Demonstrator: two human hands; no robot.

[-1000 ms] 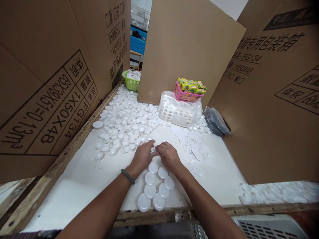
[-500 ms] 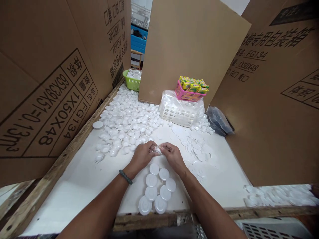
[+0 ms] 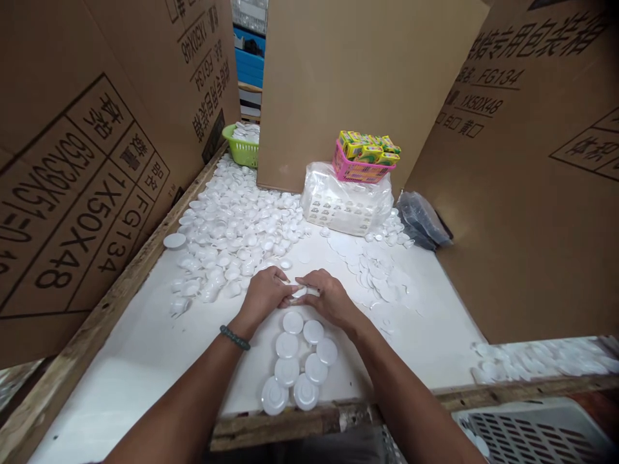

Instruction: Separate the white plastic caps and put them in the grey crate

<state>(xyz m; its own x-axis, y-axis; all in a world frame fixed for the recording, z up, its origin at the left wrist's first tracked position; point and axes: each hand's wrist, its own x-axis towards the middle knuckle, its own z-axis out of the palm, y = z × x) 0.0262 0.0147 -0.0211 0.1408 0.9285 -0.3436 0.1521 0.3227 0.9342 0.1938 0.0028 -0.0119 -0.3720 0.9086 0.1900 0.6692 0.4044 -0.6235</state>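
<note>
Standing at frame left, top and right, cardboard boxes point(image 3: 97, 161) wall the counter point(image 3: 145, 348). White parts point(image 3: 232, 225) heap upper centre; lids point(image 3: 300, 361) lie in two rows bottom centre. Left hand point(image 3: 264, 296) and right hand point(image 3: 331, 301) each clamp their grip on one white piece point(image 3: 300, 291) at centre, apparently fitting it; the next move calls for steady alignment.

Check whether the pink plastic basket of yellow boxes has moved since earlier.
No. The pink plastic basket still sits atop the clear-wrapped white pack; only the camera shifted.

packing workshop, printed shipping cartons point(image 3: 97, 161), bulk white plastic lids point(image 3: 236, 225)
</note>
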